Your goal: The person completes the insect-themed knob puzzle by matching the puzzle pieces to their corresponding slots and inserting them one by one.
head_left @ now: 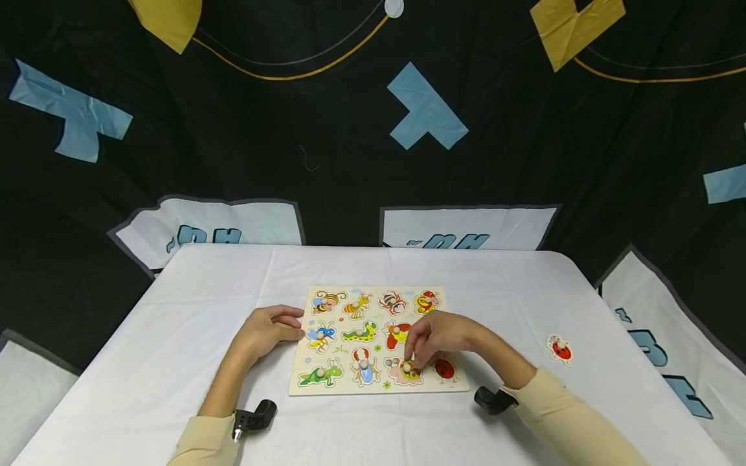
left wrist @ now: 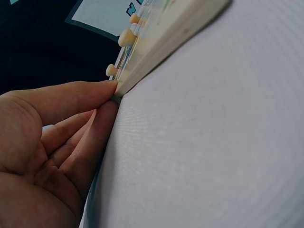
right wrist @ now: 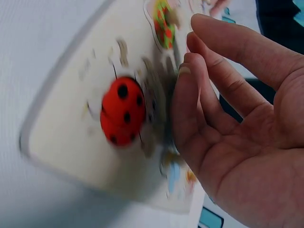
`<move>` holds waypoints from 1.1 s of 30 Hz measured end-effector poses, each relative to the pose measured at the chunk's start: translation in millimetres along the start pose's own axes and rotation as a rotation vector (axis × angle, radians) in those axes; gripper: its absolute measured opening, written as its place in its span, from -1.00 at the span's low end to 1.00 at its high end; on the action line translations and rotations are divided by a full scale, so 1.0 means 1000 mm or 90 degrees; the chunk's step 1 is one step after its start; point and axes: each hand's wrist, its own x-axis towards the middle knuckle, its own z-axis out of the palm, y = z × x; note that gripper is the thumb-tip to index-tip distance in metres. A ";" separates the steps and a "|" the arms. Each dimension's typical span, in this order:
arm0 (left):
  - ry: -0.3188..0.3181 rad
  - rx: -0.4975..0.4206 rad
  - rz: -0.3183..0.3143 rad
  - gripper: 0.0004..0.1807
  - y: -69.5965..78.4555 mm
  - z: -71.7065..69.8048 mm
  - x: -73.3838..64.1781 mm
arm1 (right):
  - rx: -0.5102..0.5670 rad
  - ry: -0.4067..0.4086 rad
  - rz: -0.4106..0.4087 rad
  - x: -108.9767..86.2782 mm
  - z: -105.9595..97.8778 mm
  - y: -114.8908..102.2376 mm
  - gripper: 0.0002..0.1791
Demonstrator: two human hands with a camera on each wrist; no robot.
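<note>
Left hand [head_left: 265, 331], fingers relaxed, braces the puzzle board [head_left: 379, 340] at its 9 o'clock edge, steadying it. Right hand [head_left: 434, 336] pinches the snail piece [head_left: 405, 370] peg. Loose ladybird piece [head_left: 561, 349] lies at 3 o'clock on the worktop [head_left: 204, 291].

White table [head_left: 192, 304], black printed backdrop behind. Wooden puzzle board [head_left: 377, 340] lies flat near the front edge, insect pieces with small knobs seated in it. Left hand [head_left: 269, 331] rests on the cloth, fingertips against the board's left edge. Right hand [head_left: 434, 336] hangs over the bottom row, fingers pinched down at the snail piece [head_left: 405, 371]. Loose ladybird piece [head_left: 561, 349] lies well apart, to the right.
</note>
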 end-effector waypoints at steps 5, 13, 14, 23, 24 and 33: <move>-0.001 -0.006 0.000 -0.44 0.000 -0.001 0.000 | 0.010 0.019 0.001 -0.011 -0.016 0.004 -0.79; -0.003 -0.007 0.001 -0.44 0.000 -0.001 0.000 | 0.023 0.060 0.010 -0.028 -0.037 0.012 -0.75; -0.004 -0.007 0.002 -0.44 0.000 -0.001 0.000 | 0.022 0.064 0.012 -0.029 -0.039 0.013 -0.75; 0.001 -0.008 0.004 -0.45 -0.001 0.001 0.001 | 0.014 0.104 0.041 -0.041 -0.051 0.021 -0.78; 0.001 -0.008 0.004 -0.45 -0.001 0.001 0.001 | 0.015 0.107 0.044 -0.043 -0.052 0.022 -0.78; -0.002 -0.009 0.001 -0.45 -0.002 0.000 0.000 | 0.024 0.154 0.055 -0.060 -0.067 0.033 -0.72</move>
